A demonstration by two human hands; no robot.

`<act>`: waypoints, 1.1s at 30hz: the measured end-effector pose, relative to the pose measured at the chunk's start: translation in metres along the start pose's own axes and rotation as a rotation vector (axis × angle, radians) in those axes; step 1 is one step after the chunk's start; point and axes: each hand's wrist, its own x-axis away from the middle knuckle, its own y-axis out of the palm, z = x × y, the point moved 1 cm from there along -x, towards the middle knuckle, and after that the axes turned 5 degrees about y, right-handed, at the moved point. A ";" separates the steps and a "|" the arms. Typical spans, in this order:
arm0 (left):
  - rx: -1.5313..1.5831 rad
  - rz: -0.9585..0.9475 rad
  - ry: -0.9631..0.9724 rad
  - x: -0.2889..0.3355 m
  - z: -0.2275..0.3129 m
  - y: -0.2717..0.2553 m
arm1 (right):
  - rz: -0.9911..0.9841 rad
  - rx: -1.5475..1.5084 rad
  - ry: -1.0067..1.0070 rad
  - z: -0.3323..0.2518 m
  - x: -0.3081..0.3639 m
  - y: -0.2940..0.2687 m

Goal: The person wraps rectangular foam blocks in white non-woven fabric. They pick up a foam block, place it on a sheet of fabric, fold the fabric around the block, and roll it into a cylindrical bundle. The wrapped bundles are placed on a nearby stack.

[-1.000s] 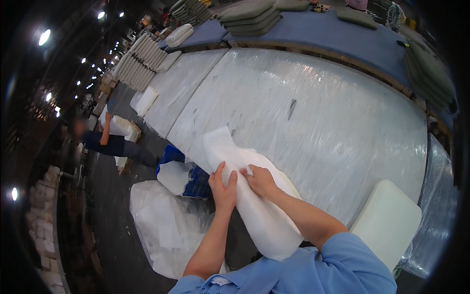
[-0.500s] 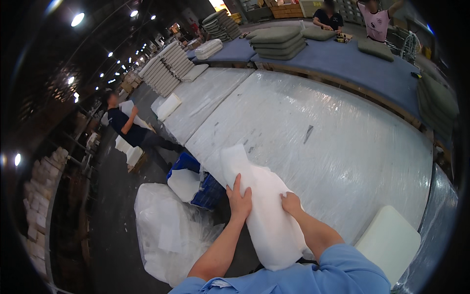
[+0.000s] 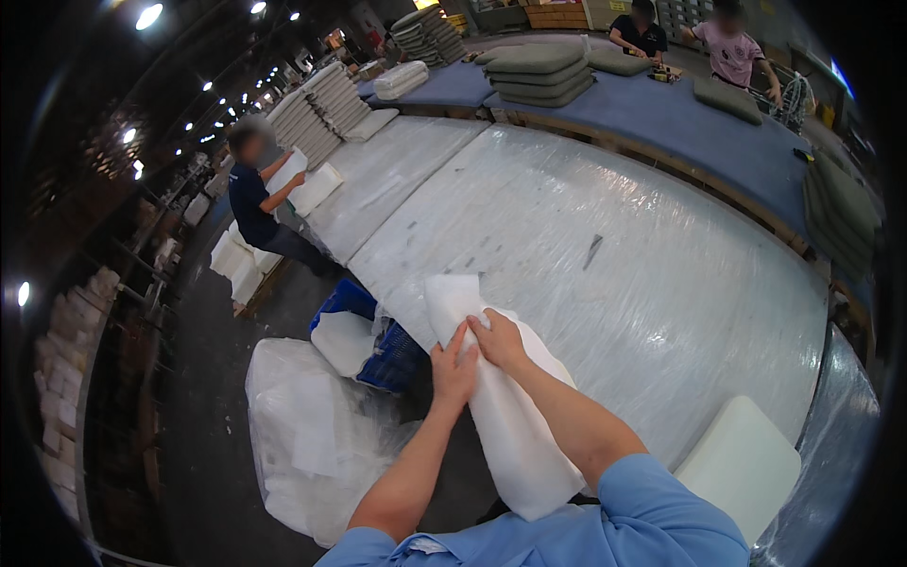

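A long piece of soft white padding (image 3: 520, 444) lies in front of me, its near end against my body and its far end on the plastic-covered table. My left hand (image 3: 455, 370) grips its left edge near the far end, fingers pointing away from me. Close beside it, my right hand (image 3: 499, 342) reaches across the padding and pinches the material, the two hands almost touching. Whether anything lies inside the padding is hidden. A pale foam cushion pad (image 3: 742, 463) with rounded corners rests at the table's near right.
Left of me stand a large clear plastic bag (image 3: 302, 435) of white material and a blue crate (image 3: 395, 359). A person in dark clothes (image 3: 253, 203) handles white pads at the table's far left. Beyond, a blue-topped table (image 3: 680, 118) bears stacked green cushions (image 3: 540, 77); two people are there.
My right hand has moved from the padding's right side up and left to meet my left hand. The person at left has turned to the table with a white pad.
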 end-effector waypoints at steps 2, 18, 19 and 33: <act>-0.007 -0.035 -0.130 -0.011 0.006 -0.014 | -0.033 0.007 -0.007 0.004 0.002 0.001; -0.322 0.090 0.102 -0.026 0.010 0.016 | 0.097 -0.186 0.148 0.112 -0.019 -0.017; -0.310 0.077 0.118 -0.030 0.013 0.020 | 0.030 -0.365 0.173 0.087 -0.037 -0.020; -0.263 0.004 0.174 -0.039 0.029 0.033 | 0.060 0.294 0.330 0.134 -0.049 -0.017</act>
